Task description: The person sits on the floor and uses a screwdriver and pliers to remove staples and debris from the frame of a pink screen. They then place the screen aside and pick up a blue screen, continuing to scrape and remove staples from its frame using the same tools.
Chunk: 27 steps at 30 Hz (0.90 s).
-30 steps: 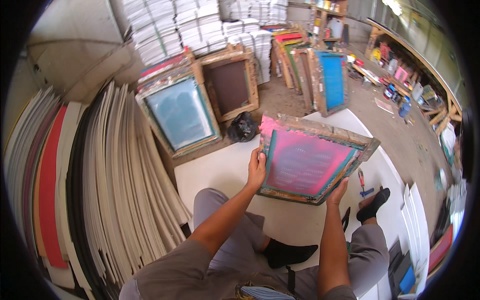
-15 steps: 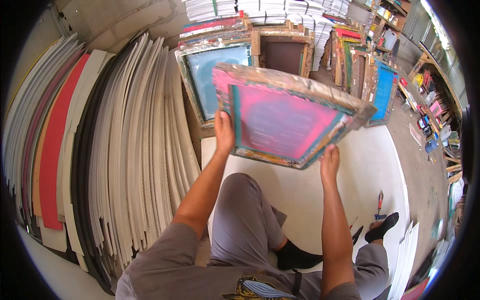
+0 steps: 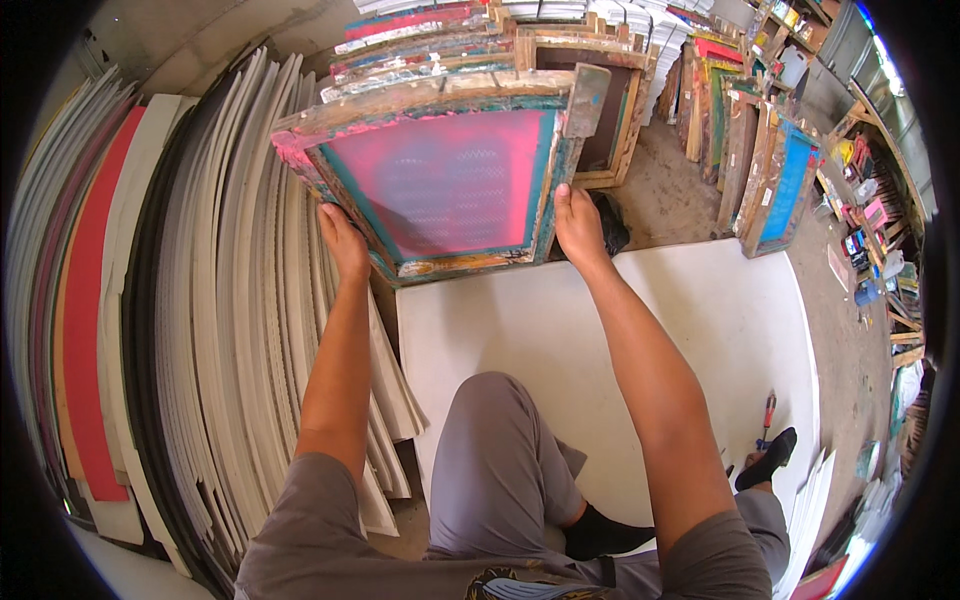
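Observation:
A wooden screen printing frame (image 3: 455, 180) with pink-stained mesh and teal inner edges is held up in front of me at the far left of the white board. My left hand (image 3: 346, 242) grips its lower left side. On its right side my right hand (image 3: 578, 225) is closed, thumb toward me. The fingers behind the frame are hidden on both hands. Close behind it stands a row of other wooden screen frames (image 3: 400, 62), partly covered by the held one. A dark-meshed screen frame (image 3: 603, 110) leans just to the right.
Tall stacked sheets (image 3: 250, 250) stand along my left, with a red sheet (image 3: 95, 310) among them. I sit on a white board (image 3: 620, 340); a screwdriver (image 3: 768, 415) lies near my foot. More frames, one with blue mesh (image 3: 783, 190), lean at right. Cluttered shelves line the far right.
Both hands have carried the pink-stained screen frame left and away from me, toward the leaning row. Its tilt has changed, with the right side now raised. My view has shifted slightly.

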Available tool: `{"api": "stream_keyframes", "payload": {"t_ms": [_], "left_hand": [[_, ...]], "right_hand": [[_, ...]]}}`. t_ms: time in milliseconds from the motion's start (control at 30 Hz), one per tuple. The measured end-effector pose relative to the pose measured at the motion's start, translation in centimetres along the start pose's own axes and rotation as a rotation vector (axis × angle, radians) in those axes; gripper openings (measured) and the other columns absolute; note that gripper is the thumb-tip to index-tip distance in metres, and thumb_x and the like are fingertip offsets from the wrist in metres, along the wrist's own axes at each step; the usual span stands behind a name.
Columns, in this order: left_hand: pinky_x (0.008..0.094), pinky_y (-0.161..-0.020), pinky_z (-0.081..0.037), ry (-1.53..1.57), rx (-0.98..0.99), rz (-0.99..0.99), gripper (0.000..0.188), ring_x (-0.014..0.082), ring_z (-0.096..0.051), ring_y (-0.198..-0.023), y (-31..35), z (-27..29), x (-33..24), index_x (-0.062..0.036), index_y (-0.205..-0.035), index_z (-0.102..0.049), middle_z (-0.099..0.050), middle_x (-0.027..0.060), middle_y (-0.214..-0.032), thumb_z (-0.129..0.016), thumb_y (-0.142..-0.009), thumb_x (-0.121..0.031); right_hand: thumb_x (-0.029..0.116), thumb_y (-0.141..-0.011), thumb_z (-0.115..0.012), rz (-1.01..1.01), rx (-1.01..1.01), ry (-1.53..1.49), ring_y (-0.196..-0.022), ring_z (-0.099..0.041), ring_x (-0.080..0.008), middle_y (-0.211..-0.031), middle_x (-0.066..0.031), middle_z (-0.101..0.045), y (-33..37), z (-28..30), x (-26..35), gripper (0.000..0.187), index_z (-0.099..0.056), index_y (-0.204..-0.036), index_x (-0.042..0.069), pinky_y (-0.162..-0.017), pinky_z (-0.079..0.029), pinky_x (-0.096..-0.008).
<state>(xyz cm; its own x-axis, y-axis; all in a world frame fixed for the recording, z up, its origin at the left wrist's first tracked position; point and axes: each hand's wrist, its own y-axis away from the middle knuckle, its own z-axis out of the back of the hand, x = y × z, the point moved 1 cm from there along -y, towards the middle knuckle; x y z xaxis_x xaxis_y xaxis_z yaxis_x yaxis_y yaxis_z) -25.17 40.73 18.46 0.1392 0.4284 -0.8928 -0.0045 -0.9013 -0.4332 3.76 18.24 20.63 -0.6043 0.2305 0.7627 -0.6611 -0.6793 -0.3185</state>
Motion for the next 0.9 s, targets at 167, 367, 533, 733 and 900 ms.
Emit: {"api": "stream_keyframes", "payload": {"t_ms": [167,367,533,733,900], "left_hand": [[0.0344,-0.099,-0.043,0.019,0.003,-0.005,0.051,0.0198,-0.054,-0.106,-1.1,0.0,3.1,0.0006,-0.130,-0.053,-0.060,0.0101,-0.116,-0.034,-0.116,-0.045],[0.0366,-0.106,-0.040,-0.024,0.078,0.027,0.060,0.0233,-0.053,-0.118,-0.6,-0.1,5.8,0.0014,-0.139,-0.049,-0.058,0.0132,-0.130,-0.034,-0.114,-0.051],[0.0375,-0.107,-0.040,-0.109,0.097,0.005,0.063,0.0246,-0.054,-0.119,-0.6,-0.2,6.3,0.0019,-0.143,-0.047,-0.058,0.0142,-0.131,-0.034,-0.114,-0.052],[0.0370,-0.093,-0.045,-0.204,0.046,0.014,0.055,0.0233,-0.056,-0.102,-0.6,-1.6,5.6,0.0020,-0.139,-0.048,-0.060,0.0125,-0.115,-0.039,-0.114,-0.047],[0.0358,-0.086,-0.047,-0.296,0.041,0.026,0.054,0.0224,-0.056,-0.094,-2.4,-2.4,7.0,0.0019,-0.140,-0.048,-0.061,0.0124,-0.111,-0.045,-0.113,-0.045]], "right_hand": [[0.040,-0.113,-0.039,-0.015,0.018,-0.034,-0.111,-0.059,-0.0500,-0.116,-0.0292,-0.064,-1.7,-2.4,-1.3,0.052,-0.064,-0.115,-0.006,-0.097,-0.047,-0.0534],[0.040,-0.113,-0.039,-0.044,0.022,-0.042,-0.112,-0.059,-0.0504,-0.116,-0.0304,-0.064,-2.2,-4.1,-4.2,0.052,-0.064,-0.114,-0.005,-0.097,-0.047,-0.0531],[0.040,-0.113,-0.038,-0.089,0.039,-0.053,-0.112,-0.060,-0.0504,-0.116,-0.0312,-0.064,-2.9,-4.8,-4.3,0.052,-0.065,-0.116,-0.005,-0.097,-0.048,-0.0539],[0.039,-0.113,-0.036,-0.094,0.057,-0.019,-0.118,-0.059,-0.0509,-0.124,-0.0324,-0.064,-5.3,-5.4,-4.6,0.051,-0.063,-0.126,-0.002,-0.101,-0.047,-0.0544],[0.038,-0.113,-0.036,-0.111,0.091,-0.016,-0.123,-0.058,-0.0501,-0.130,-0.0320,-0.063,-7.3,-6.3,-4.9,0.050,-0.057,-0.140,0.001,-0.104,-0.046,-0.0534]]}}
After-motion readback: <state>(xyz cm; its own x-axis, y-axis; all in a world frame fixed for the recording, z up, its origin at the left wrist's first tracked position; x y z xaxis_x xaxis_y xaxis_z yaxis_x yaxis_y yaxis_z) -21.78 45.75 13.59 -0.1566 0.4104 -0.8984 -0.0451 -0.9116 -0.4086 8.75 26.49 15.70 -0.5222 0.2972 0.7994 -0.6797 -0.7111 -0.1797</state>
